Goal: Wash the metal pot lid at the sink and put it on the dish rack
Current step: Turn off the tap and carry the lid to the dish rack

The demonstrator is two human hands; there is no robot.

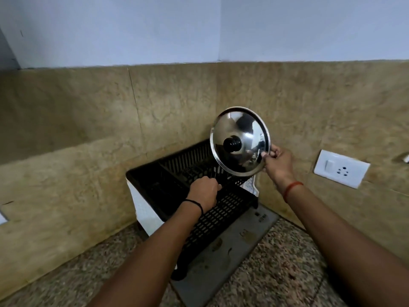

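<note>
A shiny metal pot lid (pixel 240 127) with a black knob is held upright on its edge above the far right corner of the black slotted dish rack (pixel 223 209). My right hand (pixel 277 162) pinches the lid's right rim between thumb and fingers. My left hand (pixel 204 191) rests on the rack's front rim with its fingers curled over the edge. The lid's lower rim hangs just above the rack; contact between them cannot be told.
The rack stands on a grey drain tray (pixel 223 260) in the corner of a speckled stone counter (pixel 283 275). Tan tiled walls close in behind and to the right. A white switch and socket plate (pixel 340 168) is on the right wall.
</note>
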